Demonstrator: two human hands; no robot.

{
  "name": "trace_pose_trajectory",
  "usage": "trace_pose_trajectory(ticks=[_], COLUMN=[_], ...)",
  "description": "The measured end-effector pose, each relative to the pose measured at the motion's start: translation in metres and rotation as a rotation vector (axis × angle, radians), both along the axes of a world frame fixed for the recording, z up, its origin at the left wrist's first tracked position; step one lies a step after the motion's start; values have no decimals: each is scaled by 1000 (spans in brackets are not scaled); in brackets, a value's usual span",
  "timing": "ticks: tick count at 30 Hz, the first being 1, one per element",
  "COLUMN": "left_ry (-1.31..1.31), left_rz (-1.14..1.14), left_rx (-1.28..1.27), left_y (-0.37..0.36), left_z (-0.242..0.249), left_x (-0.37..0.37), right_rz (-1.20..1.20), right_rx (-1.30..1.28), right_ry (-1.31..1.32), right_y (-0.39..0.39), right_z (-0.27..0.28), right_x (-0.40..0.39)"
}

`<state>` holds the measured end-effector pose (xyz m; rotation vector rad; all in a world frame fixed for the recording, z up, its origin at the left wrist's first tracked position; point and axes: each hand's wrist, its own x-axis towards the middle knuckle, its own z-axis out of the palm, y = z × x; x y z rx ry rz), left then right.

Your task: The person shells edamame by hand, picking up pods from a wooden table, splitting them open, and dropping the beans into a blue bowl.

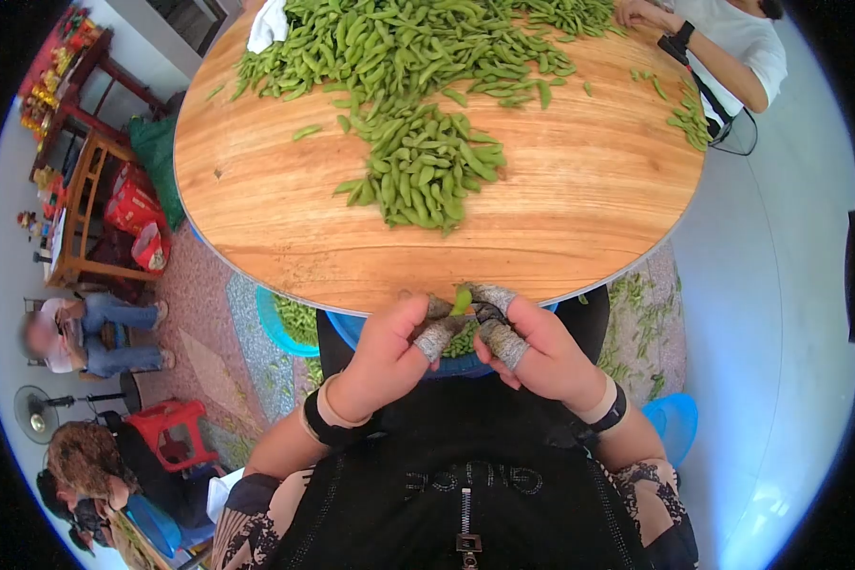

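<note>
A green edamame pod [462,300] shows between my fingertips, just off the near edge of the wooden table [275,209]. My left hand [387,350] is closed, with grey tape round its thumb and a finger, and pinches the pod from the left. From the other side my right hand [547,353], its thumb and index finger taped as well, is closed on the pod too. Beneath both hands, a blue basin [344,328] holding pods or beans is partly hidden. A small pile of edamame pods [427,176] lies on the table ahead of my hands.
A larger heap of pods [380,47] covers the table's far side. Another person's arm [727,71] rests at the far right. Basins [274,318] and scattered pods [641,318] are on the floor. A red stool [173,432] and seated people are at left.
</note>
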<state>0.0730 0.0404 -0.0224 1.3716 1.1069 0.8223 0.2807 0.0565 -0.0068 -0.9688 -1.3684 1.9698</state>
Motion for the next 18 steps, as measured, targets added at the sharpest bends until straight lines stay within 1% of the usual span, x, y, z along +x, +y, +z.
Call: trace_pose_trajectory(ticks=[1,2,4,8,10,11,13,15,16,18], left_ry=[109,109,167,190,368,369,568,575,582,384], left_rz=[-5,-6,7,49,74,73,43,15,-13,-92], left_rx=[115,116,240,167,370,371,546,551,556,385], left_y=[0,0,0,0,0,-1,-2,-5,-5,-2], left_z=[-2,-2,-2,6,7,7,5,3,2,-1], left_x=[0,1,2,7,9,9,8,6,4,-2], right_rz=[3,6,7,3,-5,-13,-2,10,36,70], right_rx=[-6,-13,-25,-53,-64,-76,-95,-115,-170,-288], right_ry=[3,6,13,37,42,46,59,72,128,227], right_y=[0,0,0,-1,-1,-1,1,1,2,1], right_z=[-1,-1,-1,-4,-3,-3,-4,-6,-8,-7], right_x=[0,0,-1,-1,-2,-3,-5,-3,-2,-1])
